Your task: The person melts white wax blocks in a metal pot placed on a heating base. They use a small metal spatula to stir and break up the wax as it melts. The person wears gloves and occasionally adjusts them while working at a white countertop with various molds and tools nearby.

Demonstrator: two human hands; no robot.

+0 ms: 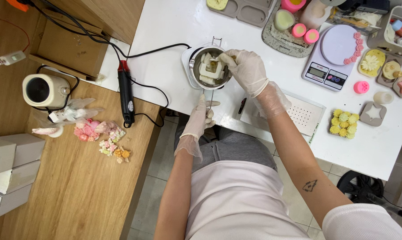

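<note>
Because the left hand (200, 119) only pinches the thin handle (211, 98) while the right hand (246, 67) grips a chunk inside the wax-filled metal pot (210, 67) on the white bench (165, 66), the pot might tip.

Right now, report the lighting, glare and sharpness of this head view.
Head view: bright, even light; the white table is nearly washed out, with a glint on the metal pot; soft shadows only; left hand and right hand sharp; edges bow slightly from the wide lens.
</note>
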